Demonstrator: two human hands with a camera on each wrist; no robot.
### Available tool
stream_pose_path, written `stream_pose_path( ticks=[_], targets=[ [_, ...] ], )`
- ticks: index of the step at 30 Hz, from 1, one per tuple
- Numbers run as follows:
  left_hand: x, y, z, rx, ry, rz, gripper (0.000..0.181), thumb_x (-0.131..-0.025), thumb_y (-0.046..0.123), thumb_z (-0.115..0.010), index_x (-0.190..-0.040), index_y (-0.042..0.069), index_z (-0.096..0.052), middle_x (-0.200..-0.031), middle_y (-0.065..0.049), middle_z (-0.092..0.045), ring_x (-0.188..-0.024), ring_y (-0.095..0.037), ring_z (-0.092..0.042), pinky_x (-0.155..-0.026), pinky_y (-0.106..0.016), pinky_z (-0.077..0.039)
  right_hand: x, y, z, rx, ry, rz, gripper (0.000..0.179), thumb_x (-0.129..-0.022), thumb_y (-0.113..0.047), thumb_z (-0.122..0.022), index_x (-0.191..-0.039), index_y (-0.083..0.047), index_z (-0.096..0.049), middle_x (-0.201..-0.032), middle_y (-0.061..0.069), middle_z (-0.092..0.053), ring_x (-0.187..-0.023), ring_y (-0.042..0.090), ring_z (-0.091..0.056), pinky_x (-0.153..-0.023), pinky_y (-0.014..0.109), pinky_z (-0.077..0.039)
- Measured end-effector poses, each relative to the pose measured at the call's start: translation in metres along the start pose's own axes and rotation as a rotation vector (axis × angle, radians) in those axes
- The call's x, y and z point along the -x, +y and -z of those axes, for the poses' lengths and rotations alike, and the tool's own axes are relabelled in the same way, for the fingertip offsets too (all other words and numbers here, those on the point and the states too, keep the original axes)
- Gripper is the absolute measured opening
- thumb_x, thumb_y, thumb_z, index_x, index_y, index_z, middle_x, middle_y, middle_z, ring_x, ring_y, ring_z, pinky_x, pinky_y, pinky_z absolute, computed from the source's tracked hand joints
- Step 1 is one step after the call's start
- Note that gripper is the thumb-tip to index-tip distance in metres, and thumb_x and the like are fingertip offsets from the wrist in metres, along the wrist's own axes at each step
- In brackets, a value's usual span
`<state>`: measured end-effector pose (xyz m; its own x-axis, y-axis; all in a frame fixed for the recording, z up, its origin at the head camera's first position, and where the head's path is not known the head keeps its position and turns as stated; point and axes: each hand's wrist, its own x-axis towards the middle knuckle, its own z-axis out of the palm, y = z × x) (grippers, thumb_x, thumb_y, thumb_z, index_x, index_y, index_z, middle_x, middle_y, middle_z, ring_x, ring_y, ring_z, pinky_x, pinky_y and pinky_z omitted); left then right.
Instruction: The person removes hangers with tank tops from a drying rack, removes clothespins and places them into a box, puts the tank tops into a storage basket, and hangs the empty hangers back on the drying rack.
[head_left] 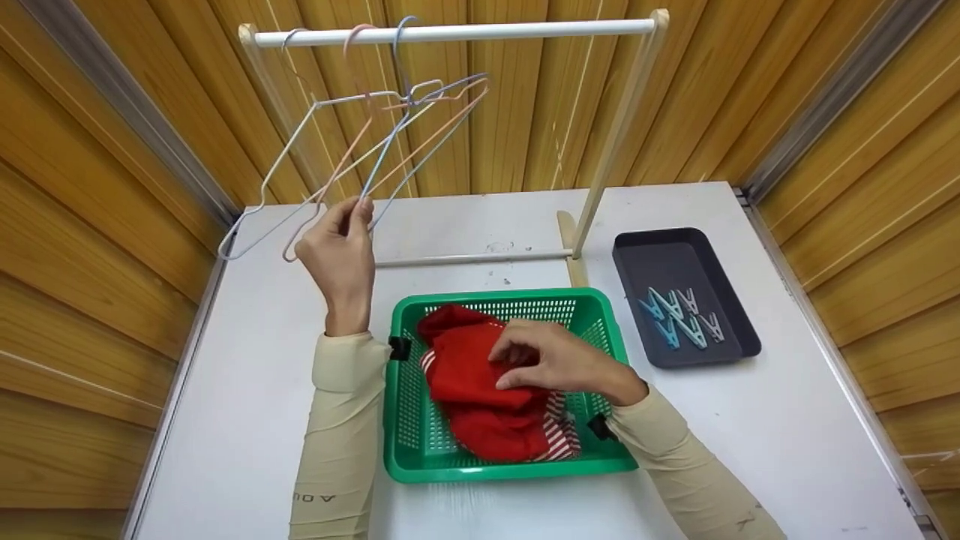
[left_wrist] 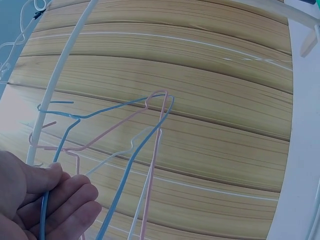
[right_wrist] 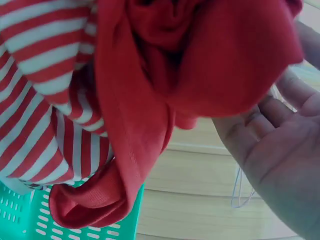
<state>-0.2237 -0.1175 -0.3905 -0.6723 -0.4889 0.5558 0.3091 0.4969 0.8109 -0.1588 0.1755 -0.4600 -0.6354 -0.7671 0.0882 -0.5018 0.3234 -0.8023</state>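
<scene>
Up at the left, my left hand (head_left: 341,251) pinches the side of a blue wire hanger (left_wrist: 131,162) between thumb and fingers. Its hook is still over the rack's white bar (head_left: 525,31). A pink hanger (head_left: 350,154) and a white hanger (head_left: 286,150) hang beside it. Below, a green basket (head_left: 510,474) holds a bunched red garment (head_left: 480,375) with red-and-white striped parts. My right hand (head_left: 559,356) is over this garment, thumb and bent fingers apart. In the right wrist view, the red cloth covers some of its fingertips.
A dark tray (head_left: 652,255) with several blue, green and grey clothespins (head_left: 694,334) lies on the white table (head_left: 787,435) to the right. The rack's post (head_left: 611,150) and foot (head_left: 576,274) stand behind the basket. Wood-patterned walls (head_left: 82,225) enclose the table.
</scene>
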Motion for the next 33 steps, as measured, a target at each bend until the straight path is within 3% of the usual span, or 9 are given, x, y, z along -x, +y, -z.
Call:
stream_pose_path(
  ticks=[6, 10, 16, 23, 29, 33],
  targets=[
    [-0.002, -0.002, -0.002, -0.007, 0.012, -0.008, 0.015, -0.099, 0.008, -0.078, -0.102, -0.006, -0.081, -0.094, -0.015, -0.080, -0.080, -0.023, -0.076, -0.070, -0.013, -0.054, -0.004, 0.003, -0.019, 0.160, -0.068, -0.011, 0.034, -0.091, -0.029, -0.088, -0.118, -0.012, -0.076, -0.116, -0.001, -0.066, -0.109, 0.016, -0.059, -0.096, 0.033, -0.056],
    [-0.002, -0.004, -0.002, -0.022, 0.007, -0.004, 0.016, -0.099, 0.009, -0.078, -0.103, -0.006, -0.081, -0.095, -0.015, -0.080, -0.079, -0.023, -0.075, -0.069, -0.013, -0.053, -0.005, 0.005, -0.029, 0.222, -0.086, -0.027, 0.034, -0.091, -0.029, -0.088, -0.119, -0.014, -0.076, -0.117, -0.001, -0.066, -0.113, 0.015, -0.059, -0.097, 0.032, -0.057],
    [-0.001, -0.007, -0.002, -0.051, 0.004, 0.011, 0.018, -0.099, 0.012, -0.079, -0.105, -0.005, -0.081, -0.097, -0.016, -0.080, -0.081, -0.025, -0.076, -0.072, -0.015, -0.055, -0.006, 0.004, -0.026, 0.166, -0.033, -0.010, 0.030, -0.095, -0.033, -0.083, -0.116, -0.012, -0.076, -0.113, -0.002, -0.068, -0.108, 0.014, -0.061, -0.097, 0.034, -0.056],
    [0.002, -0.010, -0.003, -0.022, -0.008, 0.014, 0.021, -0.100, 0.012, -0.078, -0.111, -0.005, -0.080, -0.104, -0.016, -0.080, -0.092, -0.024, -0.078, -0.082, -0.032, -0.064, -0.007, 0.003, -0.015, 0.107, 0.035, 0.025, 0.027, -0.101, -0.033, -0.076, -0.114, -0.009, -0.076, -0.111, -0.001, -0.069, -0.102, 0.017, -0.064, -0.091, 0.036, -0.057],
    [0.006, -0.010, -0.001, 0.019, 0.005, -0.021, 0.025, -0.100, 0.014, -0.078, -0.115, -0.005, -0.079, -0.108, -0.015, -0.079, -0.096, -0.021, -0.078, -0.086, -0.029, -0.063, -0.008, 0.002, -0.003, 0.107, 0.099, 0.014, 0.026, -0.102, -0.029, -0.075, -0.115, -0.006, -0.077, -0.113, 0.000, -0.069, -0.105, 0.017, -0.064, -0.093, 0.037, -0.058],
    [0.009, -0.005, 0.003, 0.038, 0.057, -0.060, 0.027, -0.099, 0.015, -0.079, -0.118, -0.004, -0.078, -0.112, -0.014, -0.079, -0.101, -0.021, -0.077, -0.091, -0.031, -0.062, -0.008, 0.003, 0.003, 0.127, 0.158, 0.016, 0.027, -0.102, -0.027, -0.075, -0.117, -0.004, -0.076, -0.114, 0.004, -0.070, -0.105, 0.022, -0.065, -0.094, 0.041, -0.058]
  ],
)
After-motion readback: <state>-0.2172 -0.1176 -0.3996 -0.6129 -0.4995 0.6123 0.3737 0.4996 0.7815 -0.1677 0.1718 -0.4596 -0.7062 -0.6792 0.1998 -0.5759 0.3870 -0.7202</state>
